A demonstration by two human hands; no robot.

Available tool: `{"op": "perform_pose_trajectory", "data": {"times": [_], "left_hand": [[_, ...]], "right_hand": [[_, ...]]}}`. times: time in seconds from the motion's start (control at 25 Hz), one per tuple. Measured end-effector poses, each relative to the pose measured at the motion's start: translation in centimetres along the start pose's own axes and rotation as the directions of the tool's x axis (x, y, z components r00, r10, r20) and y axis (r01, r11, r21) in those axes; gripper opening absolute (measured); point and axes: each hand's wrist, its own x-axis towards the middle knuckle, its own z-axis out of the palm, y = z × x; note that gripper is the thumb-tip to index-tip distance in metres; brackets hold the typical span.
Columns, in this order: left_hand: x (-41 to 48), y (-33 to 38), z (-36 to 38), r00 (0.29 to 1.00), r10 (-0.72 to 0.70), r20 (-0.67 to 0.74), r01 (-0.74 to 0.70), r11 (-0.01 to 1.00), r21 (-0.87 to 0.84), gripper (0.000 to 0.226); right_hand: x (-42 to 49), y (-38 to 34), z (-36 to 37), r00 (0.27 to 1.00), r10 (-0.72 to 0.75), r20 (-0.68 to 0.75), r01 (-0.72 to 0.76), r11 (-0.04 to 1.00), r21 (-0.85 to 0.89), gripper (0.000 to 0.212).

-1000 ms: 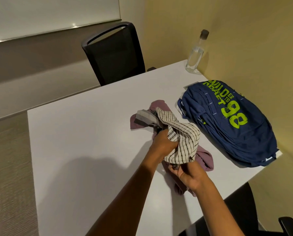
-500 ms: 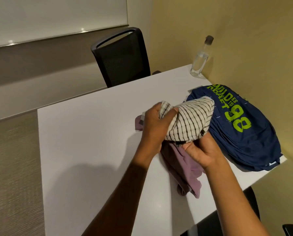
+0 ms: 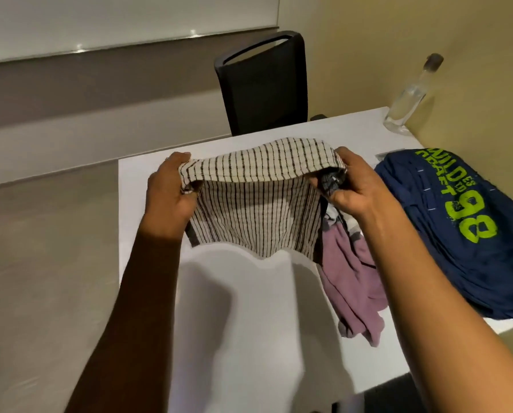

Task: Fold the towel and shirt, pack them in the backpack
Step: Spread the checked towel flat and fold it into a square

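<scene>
Head view: the left hand (image 3: 168,189) and right hand (image 3: 350,186) hold the striped towel (image 3: 258,216) spread above the counter (image 3: 249,323), fingers clamped on its top corners. It looks light and limp, so the corners seem the best hold. The shirt (image 3: 353,281) lies crumpled beside the backpack (image 3: 457,228).

The person's left hand (image 3: 169,190) and right hand (image 3: 352,189) are bare. The left forearm (image 3: 139,293) and right forearm (image 3: 428,293) are bare too, down to the lower edge. A small pale spot on a left finger is too blurred to identify.
</scene>
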Motion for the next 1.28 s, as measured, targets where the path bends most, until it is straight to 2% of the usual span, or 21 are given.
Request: {"op": "perform_pose_trajectory", "data": {"times": [0.08, 0.16, 0.28, 0.36, 0.44, 0.52, 0.64, 0.76, 0.88, 0.96, 1.12, 1.2, 1.28], "left_hand": [[1.2, 1.4, -1.2, 1.0, 0.029, 0.006, -0.029, 0.999, -0.033, 0.033], [2.3, 3.0, -1.9, 0.999, -0.041, 0.031, 0.047, 0.973, -0.227, 0.036], [3.3, 4.8, -2.6, 0.996, 0.086, -0.014, -0.087, 0.988, -0.126, 0.028], [4.0, 5.6, -3.3, 0.999, 0.036, -0.005, -0.037, 0.99, -0.138, 0.027], [3.9, 5.1, -4.5, 0.999, 0.031, 0.024, -0.03, 0.998, -0.059, 0.03], [4.1, 3.6, -6.8, 0.997, -0.024, 0.067, 0.028, 0.998, -0.062, 0.04], [4.4, -0.3, -12.1, 0.993, -0.08, 0.092, 0.076, 0.996, 0.048, 0.046], [4.1, -5.0, -17.0, 0.99, -0.142, -0.012, 0.142, 0.97, 0.196, 0.05], [3.6, -9.4, -20.7, 0.966, -0.225, -0.127, 0.255, 0.911, 0.323, 0.049], [2.9, -12.0, -22.6, 0.945, -0.257, -0.201, 0.322, 0.837, 0.442, 0.047], [1.1, -16.2, -25.4, 0.903, -0.279, -0.328, 0.426, 0.683, 0.593, 0.039], [0.4, -17.3, -26.5, 0.882, -0.288, -0.372, 0.465, 0.65, 0.601, 0.037], [-0.4, -17.9, -27.3, 0.874, -0.284, -0.394, 0.477, 0.661, 0.579, 0.032]], "right_hand": [[2.6, 0.5, 1.4, 1.0, 0.024, -0.001, -0.024, 1.0, 0.008, 0.042], [4.8, 1.0, 2.6, 1.0, 0.024, -0.001, -0.024, 0.997, -0.073, 0.047], [6.7, 1.3, 4.0, 1.0, 0.001, 0.012, 0.002, 0.978, -0.209, 0.042], [6.9, 1.4, 4.5, 0.999, -0.034, 0.023, 0.039, 0.96, -0.276, 0.033], [6.7, 1.9, 4.3, 0.998, -0.037, 0.041, 0.048, 0.944, -0.326, 0.027], [6.8, 2.8, 2.7, 0.999, -0.028, 0.027, 0.037, 0.907, -0.419, 0.022], [7.6, 5.1, -1.2, 0.999, 0.038, -0.009, -0.036, 0.788, -0.614, 0.03], [8.2, 7.9, -5.7, 0.991, 0.046, -0.124, -0.126, 0.61, -0.782, 0.026], [8.4, 10.8, -10.2, 0.971, 0.079, -0.226, -0.235, 0.493, -0.837, 0.019], [8.4, 12.7, -13.0, 0.959, 0.078, -0.272, -0.28, 0.411, -0.868, 0.015], [7.7, 15.6, -18.1, 0.956, -0.066, -0.285, -0.27, 0.178, -0.946, 0.034], [7.2, 15.9, -19.8, 0.954, -0.069, -0.292, -0.279, 0.154, -0.948, 0.035], [6.9, 15.7, -21.1, 0.952, -0.055, -0.3, -0.292, 0.116, -0.949, 0.032]]}}
